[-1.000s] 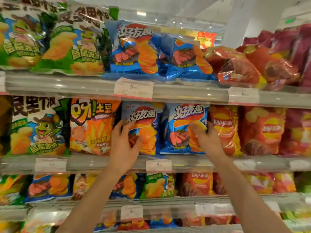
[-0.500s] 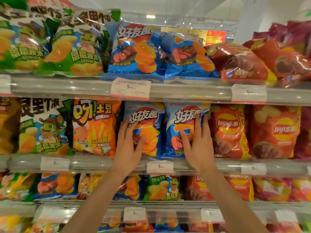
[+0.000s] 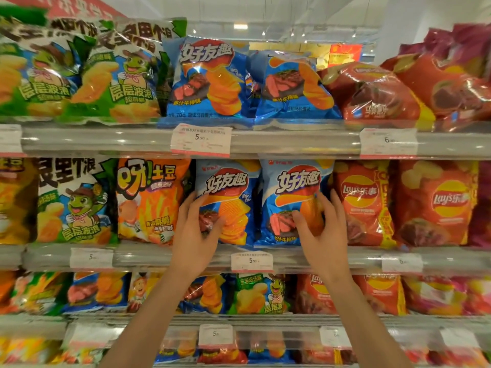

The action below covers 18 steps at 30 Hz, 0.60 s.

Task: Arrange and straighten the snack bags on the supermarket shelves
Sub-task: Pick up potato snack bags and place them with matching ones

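Two blue chip bags stand upright side by side on the middle shelf (image 3: pixel 305 257). My left hand (image 3: pixel 195 229) grips the lower left edge of the left blue bag (image 3: pixel 228 197), thumb on its front and fingers behind the edge. On the right blue bag (image 3: pixel 295 192), my right hand (image 3: pixel 322 229) closes over the lower right part, fingers curled round its right side. An orange fries bag (image 3: pixel 151 200) stands just left of my left hand. A red Lay's bag (image 3: pixel 361 203) stands right of my right hand.
The top shelf (image 3: pixel 292 140) holds green frog bags (image 3: pixel 125 75), two blue bags (image 3: pixel 210 81) and slumped red bags (image 3: pixel 377 94). White price tags (image 3: pixel 200 139) hang on the shelf rails. Lower shelves carry several mixed snack bags (image 3: pixel 255 294).
My right hand has slid from flat on the right blue bag's front to gripping its lower right side. My left hand has closed more on the left bag's edge. The view has risen slightly.
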Tool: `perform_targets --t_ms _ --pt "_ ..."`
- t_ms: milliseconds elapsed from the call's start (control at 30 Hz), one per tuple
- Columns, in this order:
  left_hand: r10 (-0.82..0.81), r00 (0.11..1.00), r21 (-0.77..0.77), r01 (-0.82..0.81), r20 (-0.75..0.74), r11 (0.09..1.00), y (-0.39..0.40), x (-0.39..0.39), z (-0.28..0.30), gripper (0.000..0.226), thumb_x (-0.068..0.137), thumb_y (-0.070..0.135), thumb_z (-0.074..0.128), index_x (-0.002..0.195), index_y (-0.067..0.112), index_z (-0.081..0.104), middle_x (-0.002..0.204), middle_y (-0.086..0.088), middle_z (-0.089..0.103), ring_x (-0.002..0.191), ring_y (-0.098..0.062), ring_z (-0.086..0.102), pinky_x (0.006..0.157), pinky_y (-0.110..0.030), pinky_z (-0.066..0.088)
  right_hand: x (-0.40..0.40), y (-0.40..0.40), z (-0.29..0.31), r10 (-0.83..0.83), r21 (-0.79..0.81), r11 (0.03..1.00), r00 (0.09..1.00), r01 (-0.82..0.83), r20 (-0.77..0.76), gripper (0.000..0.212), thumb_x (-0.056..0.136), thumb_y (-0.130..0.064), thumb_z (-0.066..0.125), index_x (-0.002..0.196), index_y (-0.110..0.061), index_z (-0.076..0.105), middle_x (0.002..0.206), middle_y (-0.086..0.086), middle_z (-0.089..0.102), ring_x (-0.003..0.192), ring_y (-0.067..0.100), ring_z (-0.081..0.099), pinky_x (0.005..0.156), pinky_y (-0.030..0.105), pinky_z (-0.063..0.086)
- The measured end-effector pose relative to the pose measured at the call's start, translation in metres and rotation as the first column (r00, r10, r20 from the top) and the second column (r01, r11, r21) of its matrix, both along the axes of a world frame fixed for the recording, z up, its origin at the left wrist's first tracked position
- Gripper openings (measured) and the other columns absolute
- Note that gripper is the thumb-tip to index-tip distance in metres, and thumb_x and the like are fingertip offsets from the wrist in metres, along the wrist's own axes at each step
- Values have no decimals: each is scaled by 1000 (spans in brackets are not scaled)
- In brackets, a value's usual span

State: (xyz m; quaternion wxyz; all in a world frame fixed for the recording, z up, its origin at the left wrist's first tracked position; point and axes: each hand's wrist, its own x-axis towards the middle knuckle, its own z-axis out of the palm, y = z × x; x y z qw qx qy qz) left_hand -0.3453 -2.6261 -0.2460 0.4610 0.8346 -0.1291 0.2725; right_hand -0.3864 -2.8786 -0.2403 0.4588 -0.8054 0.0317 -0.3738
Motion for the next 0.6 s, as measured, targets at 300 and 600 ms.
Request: perform_targets --t_ms 300,600 --pt "-9 996 -281 -16 -89 960 24 -52 -10 32 99 26 64 131 25 57 125 14 62 115 3 59 90 -13 45 -38 7 -19 -17 238 971 991 -15 131 28 95 -32 69 119 -20 63 120 -6 57 113 10 57 96 25 48" --pt "-38 990 -408 -21 -137 913 73 -73 -21 20 98 23 67 116 32 65 109 20 70 103 0 65 86 -22 54 -52 57 -41 253 387 899 965 -205 -76 8 98 -17 66 104 -20 70 93 -3 75 90 19 72 84 33 57"
